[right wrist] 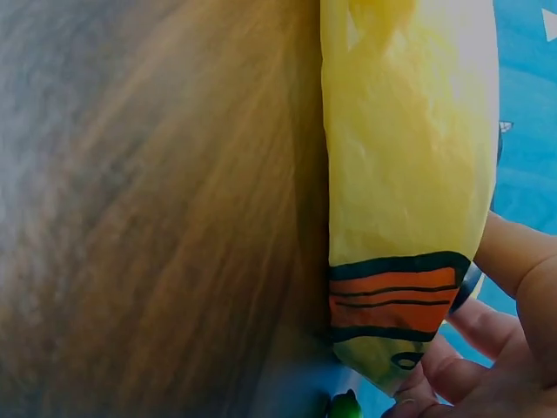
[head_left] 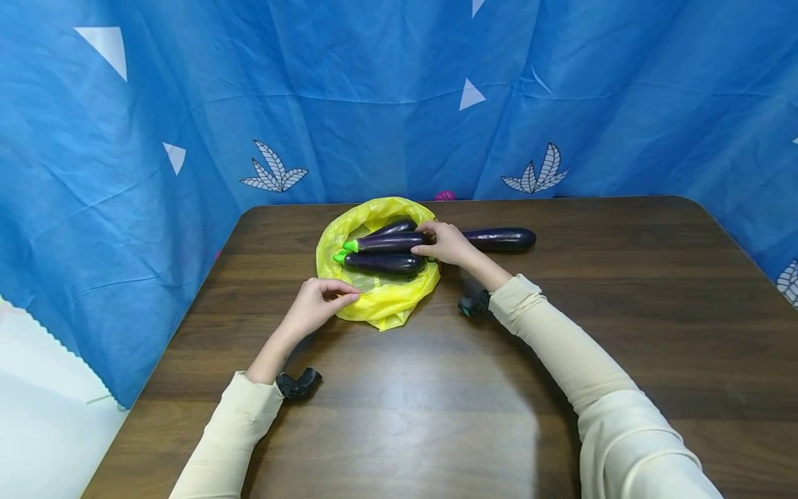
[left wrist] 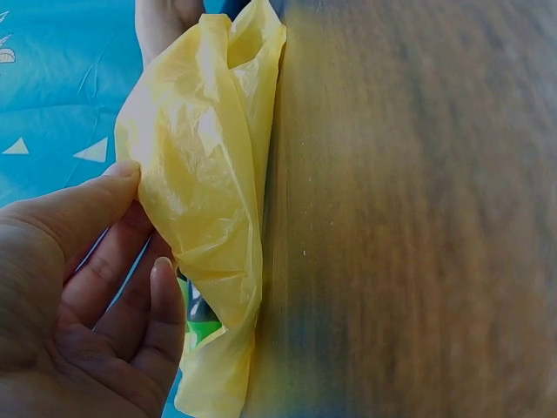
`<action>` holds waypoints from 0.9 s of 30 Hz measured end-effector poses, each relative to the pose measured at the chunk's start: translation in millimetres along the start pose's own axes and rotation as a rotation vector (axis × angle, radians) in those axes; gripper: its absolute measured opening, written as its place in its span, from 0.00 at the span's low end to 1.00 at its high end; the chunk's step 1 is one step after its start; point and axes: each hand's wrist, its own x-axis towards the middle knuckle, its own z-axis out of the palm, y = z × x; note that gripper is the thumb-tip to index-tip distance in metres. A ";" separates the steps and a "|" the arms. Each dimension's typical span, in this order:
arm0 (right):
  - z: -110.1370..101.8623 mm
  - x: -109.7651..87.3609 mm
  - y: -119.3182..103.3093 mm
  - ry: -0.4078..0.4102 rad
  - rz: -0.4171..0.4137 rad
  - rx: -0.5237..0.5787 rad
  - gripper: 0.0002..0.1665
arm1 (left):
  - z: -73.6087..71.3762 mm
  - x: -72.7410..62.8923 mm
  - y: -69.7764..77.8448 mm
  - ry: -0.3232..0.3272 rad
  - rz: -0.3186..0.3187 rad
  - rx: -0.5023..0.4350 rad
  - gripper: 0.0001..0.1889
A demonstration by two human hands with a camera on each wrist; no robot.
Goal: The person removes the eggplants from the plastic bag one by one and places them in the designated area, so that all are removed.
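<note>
A yellow plastic bag (head_left: 389,305) lies on the table with its mouth spread wide. Inside it are three dark purple eggplants: a front one (head_left: 383,263), a middle one (head_left: 389,242) and a rear one (head_left: 399,226), partly hidden. My left hand (head_left: 318,301) pinches the bag's near left rim between thumb and fingers, as the left wrist view also shows. Over the bag's right side, my right hand (head_left: 445,242) holds the blunt end of the middle eggplant. In the right wrist view the bag wall (right wrist: 409,174) hides most of what those fingers hold.
Another eggplant (head_left: 501,239) lies on the brown wooden table (head_left: 399,402) right of the bag, its stem end hidden behind my right hand. A blue patterned curtain (head_left: 399,145) hangs along the table's back edge. Each wrist carries a black camera (head_left: 299,384).
</note>
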 end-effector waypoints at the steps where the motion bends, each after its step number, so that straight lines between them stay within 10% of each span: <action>1: 0.2 -0.3 0.1 0.008 -0.002 0.006 0.29 | 0.2 0.1 0.3 0.000 0.001 0.000 0.07; 22: -3.3 -14.4 -3.9 0.103 -0.067 0.154 0.28 | 0.1 0.1 -1.3 0.007 0.007 -0.013 0.07; 27: -0.4 -16.9 -6.4 0.137 -0.093 0.197 0.26 | -3.2 -5.7 29.0 -0.006 -0.014 -0.012 0.07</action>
